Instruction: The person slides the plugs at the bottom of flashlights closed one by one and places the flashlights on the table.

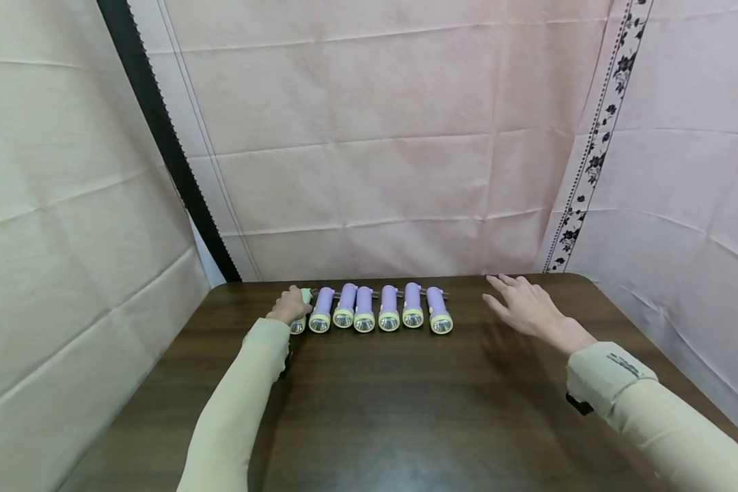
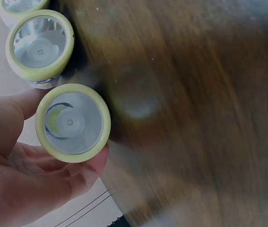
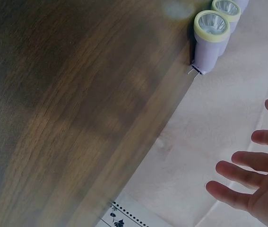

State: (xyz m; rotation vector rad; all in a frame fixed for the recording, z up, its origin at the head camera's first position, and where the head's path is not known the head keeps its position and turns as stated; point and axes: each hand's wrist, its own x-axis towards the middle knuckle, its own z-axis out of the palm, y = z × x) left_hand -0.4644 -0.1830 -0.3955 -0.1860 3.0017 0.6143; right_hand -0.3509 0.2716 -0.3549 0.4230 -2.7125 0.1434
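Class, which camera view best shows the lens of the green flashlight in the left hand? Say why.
The left wrist view: the lens faces the camera, large and uncovered. The head view shows it only small, close to the left hand; the right wrist view shows purple flashlights, but not this lens.

The person wears long sleeves in a pale cream cloth. The left sleeve (image 1: 227, 424) looks mostly smooth, with a faint greenish tint, and ends in a loose, rounded left cuff (image 1: 267, 337). The right sleeve (image 1: 689, 427) is a little warmer in tone, creased and folded, with a broad, bulky right cuff (image 1: 603, 386). On that cuff is a small patch of dark lettering (image 1: 623, 364), too small to read. A black block (image 1: 580, 404) sticks out beneath it, and a smaller dark piece (image 1: 285, 366) shows at the edge of the left one.
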